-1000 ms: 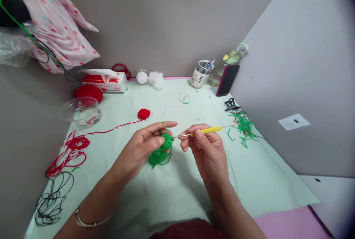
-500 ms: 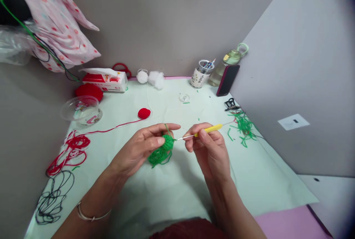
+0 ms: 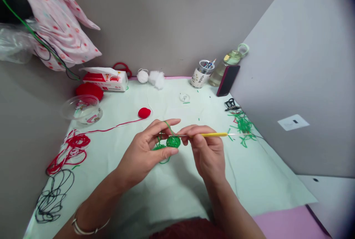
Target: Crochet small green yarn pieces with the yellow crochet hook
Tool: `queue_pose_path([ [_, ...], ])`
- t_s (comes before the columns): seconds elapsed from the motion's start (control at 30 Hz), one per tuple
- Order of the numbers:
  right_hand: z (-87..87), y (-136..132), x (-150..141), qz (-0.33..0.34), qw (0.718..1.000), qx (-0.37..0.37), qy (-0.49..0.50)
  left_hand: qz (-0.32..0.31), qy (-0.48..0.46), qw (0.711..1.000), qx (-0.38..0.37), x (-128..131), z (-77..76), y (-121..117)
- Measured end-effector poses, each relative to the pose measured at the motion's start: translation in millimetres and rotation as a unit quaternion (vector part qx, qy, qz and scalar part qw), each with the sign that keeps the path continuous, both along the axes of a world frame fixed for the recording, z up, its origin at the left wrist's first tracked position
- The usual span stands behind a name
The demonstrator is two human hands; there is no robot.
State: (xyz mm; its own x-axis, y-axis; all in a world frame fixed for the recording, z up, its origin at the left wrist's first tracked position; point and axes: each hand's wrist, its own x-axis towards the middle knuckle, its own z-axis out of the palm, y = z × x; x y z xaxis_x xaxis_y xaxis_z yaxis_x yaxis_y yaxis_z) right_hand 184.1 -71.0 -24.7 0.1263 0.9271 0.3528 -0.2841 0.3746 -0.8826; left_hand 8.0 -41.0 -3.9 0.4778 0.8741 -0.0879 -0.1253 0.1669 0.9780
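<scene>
My left hand (image 3: pixel 142 150) is closed on a small round green crochet piece (image 3: pixel 173 142), with the thumb beneath it. A strand of green yarn (image 3: pixel 169 127) runs from the raised index finger down to the work. Loose green yarn (image 3: pixel 159 147) hangs behind the left fingers, partly hidden. Between thumb and fingers, my right hand (image 3: pixel 208 150) grips a crochet hook (image 3: pixel 213 134) with a yellow handle. The hook's metal shaft lies level across the top of the green piece, its tip among the left fingers.
Red and white yarn (image 3: pixel 77 142) and dark cord (image 3: pixel 52 198) lie at left, near a clear tub (image 3: pixel 88 115). A red crocheted piece (image 3: pixel 144 113) sits mid-table. Green yarn scraps (image 3: pixel 244 124), a phone (image 3: pixel 227 81), a bottle (image 3: pixel 219 72) and a pen can (image 3: pixel 201 76) stand or lie at right.
The hook has turned level and slid left over the green piece. The left thumb has moved down below the piece, which now faces up more and sits slightly to the right.
</scene>
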Motion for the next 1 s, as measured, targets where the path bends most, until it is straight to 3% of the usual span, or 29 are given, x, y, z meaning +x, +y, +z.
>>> queue_pose_path([
  [0.2,5.9,2,-1,0.023,0.997,-0.037,0.07,0.049,0.019,0.995,0.082,3,-3.2,-5],
  [0.47,3.4,-2,3,0.012,1.0,0.0,0.01,0.059,0.062,0.985,0.148,1,-6.4,-3],
  [0.63,1.0,-4,3,-0.027,0.996,0.055,-0.063,0.064,0.061,0.986,0.143,1,-5.3,-2],
  [0.77,2.2,-4,0,-0.055,0.989,0.095,-0.099,0.052,0.034,0.993,0.098,1,-1.0,-3],
  [0.9,0.8,-6,-3,-0.12,0.957,0.164,-0.205,0.038,-0.003,0.999,0.015,5,0.9,-4],
  [1.0,-5.5,-11,-5,-0.207,0.899,0.226,-0.314,0.032,-0.072,0.996,-0.045,10,-1.4,-7],
])
